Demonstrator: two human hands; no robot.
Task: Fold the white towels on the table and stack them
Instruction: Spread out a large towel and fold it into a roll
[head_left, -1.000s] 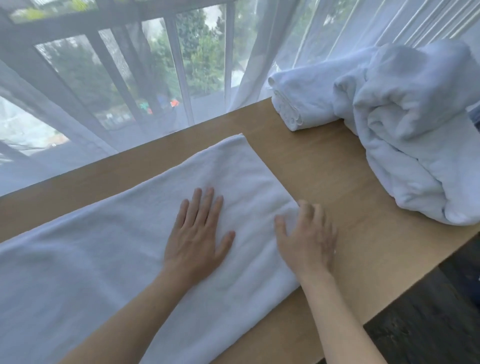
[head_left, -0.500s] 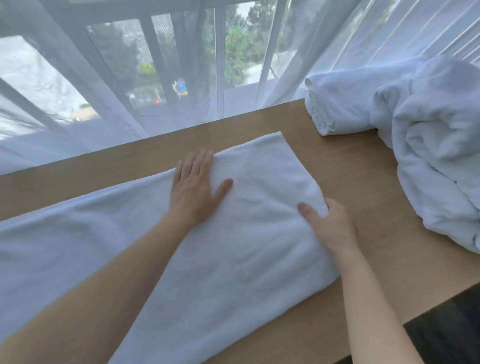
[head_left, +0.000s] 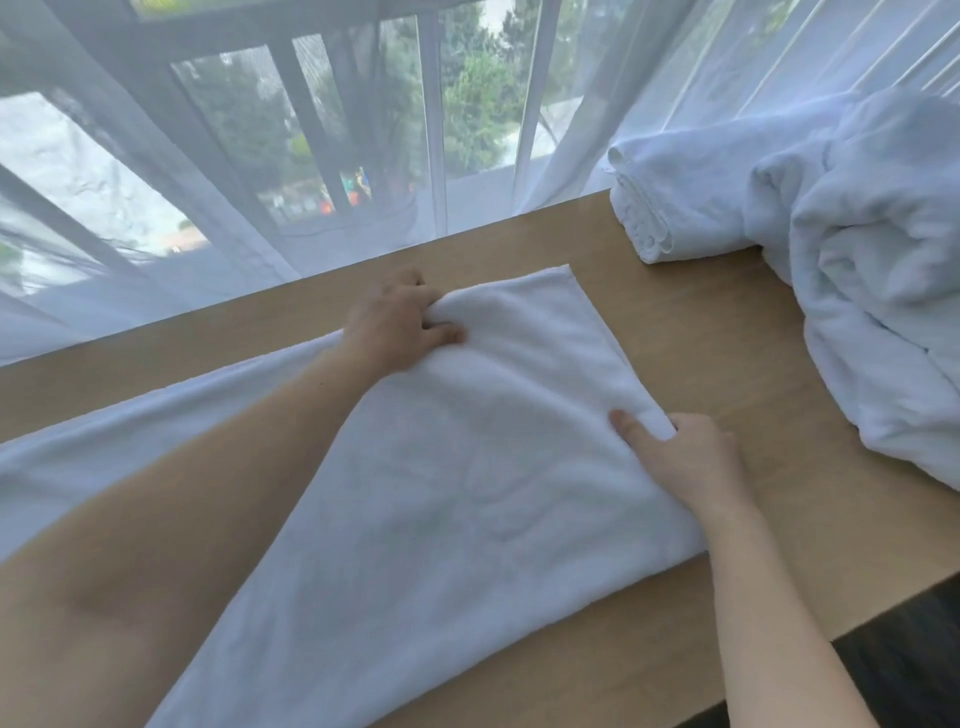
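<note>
Wooden table (head_left: 691, 338) by curtained window: left hand (head_left: 395, 322) and right hand (head_left: 680, 457) pinch spread towel's (head_left: 467, 493) far and near edges, likely to fold.

Two hands (head_left: 395, 322), maybe three towels (head_left: 467, 467), one table (head_left: 701, 332).

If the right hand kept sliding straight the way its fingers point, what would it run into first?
The right hand pinches the flat towel's right edge, pointing up-left across it. It would first meet more of that towel, then probably the left hand at the far edge; depth is uncertain.
</note>
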